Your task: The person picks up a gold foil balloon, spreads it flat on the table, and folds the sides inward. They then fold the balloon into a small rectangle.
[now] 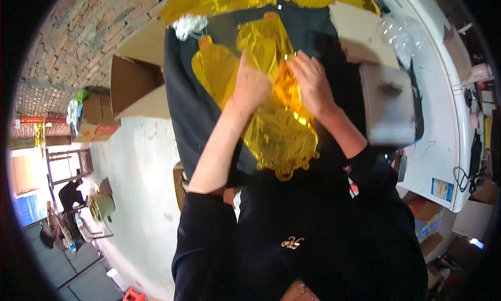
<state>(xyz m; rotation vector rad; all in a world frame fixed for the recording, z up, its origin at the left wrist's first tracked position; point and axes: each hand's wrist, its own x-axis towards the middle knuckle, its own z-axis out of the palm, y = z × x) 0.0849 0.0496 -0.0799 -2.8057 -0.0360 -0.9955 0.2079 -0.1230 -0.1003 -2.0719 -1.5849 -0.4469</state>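
Flat, shiny gold foil balloons with small tabs at their ends lie on a black cloth (180, 108) in front of me. The nearest gold foil balloon (282, 134) stretches toward my body, its scalloped end hanging over the near edge. Its upper part is bunched into bright orange-gold folds between my hands. My left hand (253, 86) is closed at the left of these folds, one digit pointing away from me. Curled over their right side, my right hand (311, 84) grips the foil. Another gold foil balloon (214, 66) lies at the far left, and one more (266, 37) beyond my hands.
More gold foil (219, 3) covers the far edge. White stringy material (189, 27) sits at the far left corner, near an open cardboard box (138, 82). At right are a cardboard sheet (360, 32), a stack of clear plastic bags (387, 108) and a white appliance (443, 118).
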